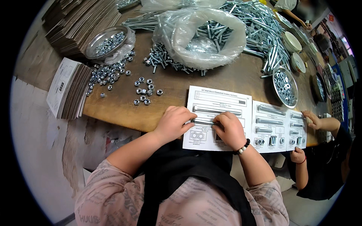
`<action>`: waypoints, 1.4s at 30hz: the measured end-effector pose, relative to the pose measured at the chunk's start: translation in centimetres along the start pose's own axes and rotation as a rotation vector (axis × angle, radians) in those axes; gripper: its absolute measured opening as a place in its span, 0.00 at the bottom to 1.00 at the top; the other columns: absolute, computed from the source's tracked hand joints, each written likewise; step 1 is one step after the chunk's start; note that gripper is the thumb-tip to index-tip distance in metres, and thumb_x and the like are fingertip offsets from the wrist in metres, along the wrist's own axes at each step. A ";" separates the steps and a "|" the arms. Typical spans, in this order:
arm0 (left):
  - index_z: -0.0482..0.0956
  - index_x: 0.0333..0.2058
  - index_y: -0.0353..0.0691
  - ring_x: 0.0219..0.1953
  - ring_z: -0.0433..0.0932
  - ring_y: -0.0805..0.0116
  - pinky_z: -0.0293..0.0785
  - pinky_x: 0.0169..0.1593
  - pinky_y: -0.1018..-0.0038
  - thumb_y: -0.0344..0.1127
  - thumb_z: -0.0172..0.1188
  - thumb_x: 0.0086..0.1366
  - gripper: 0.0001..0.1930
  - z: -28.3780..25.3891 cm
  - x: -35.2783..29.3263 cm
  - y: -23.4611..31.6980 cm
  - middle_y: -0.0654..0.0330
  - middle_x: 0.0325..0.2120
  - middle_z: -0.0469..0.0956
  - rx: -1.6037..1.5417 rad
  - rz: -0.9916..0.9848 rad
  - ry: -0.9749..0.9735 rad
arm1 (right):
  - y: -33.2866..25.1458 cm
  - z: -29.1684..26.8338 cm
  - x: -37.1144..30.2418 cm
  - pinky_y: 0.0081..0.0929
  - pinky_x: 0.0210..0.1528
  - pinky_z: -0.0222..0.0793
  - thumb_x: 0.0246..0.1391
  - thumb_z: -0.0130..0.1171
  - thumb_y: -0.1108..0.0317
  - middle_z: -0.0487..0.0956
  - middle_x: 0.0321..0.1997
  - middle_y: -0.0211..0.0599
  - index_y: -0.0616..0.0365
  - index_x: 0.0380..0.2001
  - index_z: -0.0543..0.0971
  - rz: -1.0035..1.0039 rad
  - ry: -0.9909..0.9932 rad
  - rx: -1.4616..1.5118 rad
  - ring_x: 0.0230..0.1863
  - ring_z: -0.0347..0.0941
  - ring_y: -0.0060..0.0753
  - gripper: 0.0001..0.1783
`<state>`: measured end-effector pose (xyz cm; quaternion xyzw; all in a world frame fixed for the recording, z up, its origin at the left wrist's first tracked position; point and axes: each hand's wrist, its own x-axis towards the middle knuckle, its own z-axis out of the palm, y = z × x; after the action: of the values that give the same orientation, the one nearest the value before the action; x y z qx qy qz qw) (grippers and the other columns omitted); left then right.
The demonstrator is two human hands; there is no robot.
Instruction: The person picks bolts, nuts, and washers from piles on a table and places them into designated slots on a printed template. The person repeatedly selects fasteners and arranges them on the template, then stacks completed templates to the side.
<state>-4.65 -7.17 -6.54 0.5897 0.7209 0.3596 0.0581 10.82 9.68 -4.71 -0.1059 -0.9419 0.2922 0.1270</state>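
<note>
A printed white card (190, 142) lies before me at the table's front edge. One long hex bolt (222, 110) rests across its upper half. Just below is a second bolt (204, 121), parallel to the first, its head end pinched by my left hand (172, 121). The fingers of my right hand (230, 130) close on the other end of that bolt and cover part of it. Below my hands the card bears printed outlines of two nuts. Beyond my left hand, several loose hex nuts (143, 91) are scattered on the table.
A nut pile (107, 73) spills below a metal bowl (90, 52), beside stacked cards (71, 90). A plastic bag (177, 41) of bolts and a bolt heap (260, 34) stand behind. Right: a washer bowl (295, 88), two loaded cards (260, 149), a co-worker's hands (313, 120).
</note>
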 end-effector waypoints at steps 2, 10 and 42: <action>0.76 0.36 0.42 0.35 0.72 0.63 0.63 0.42 0.70 0.36 0.63 0.49 0.14 -0.2 -0.3 0.1 0.62 0.29 0.73 -0.013 -0.019 0.022 | -0.7 -0.4 0.6 0.32 0.34 0.66 0.37 0.63 0.75 0.73 0.28 0.37 0.58 0.29 0.75 -0.007 0.027 0.001 0.33 0.70 0.41 0.12; 0.75 0.35 0.42 0.35 0.71 0.59 0.66 0.40 0.66 0.34 0.62 0.47 0.14 -4.1 -2.9 -3.8 0.59 0.31 0.73 0.159 -0.253 0.227 | -3.3 1.1 6.1 0.33 0.36 0.67 0.40 0.61 0.72 0.73 0.30 0.37 0.57 0.29 0.76 -0.203 -0.011 0.017 0.35 0.70 0.42 0.09; 0.75 0.36 0.41 0.36 0.73 0.58 0.69 0.39 0.67 0.34 0.63 0.48 0.14 -8.1 -6.4 -6.8 0.59 0.32 0.72 0.265 -0.474 0.143 | -8.9 11.0 14.0 0.36 0.36 0.72 0.39 0.61 0.65 0.70 0.36 0.40 0.54 0.31 0.75 -0.350 -0.213 -0.190 0.40 0.71 0.40 0.12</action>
<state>-12.29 -16.84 -6.75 0.3802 0.8817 0.2791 0.0118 -6.86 0.55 -5.87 0.0790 -0.9774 0.1851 0.0649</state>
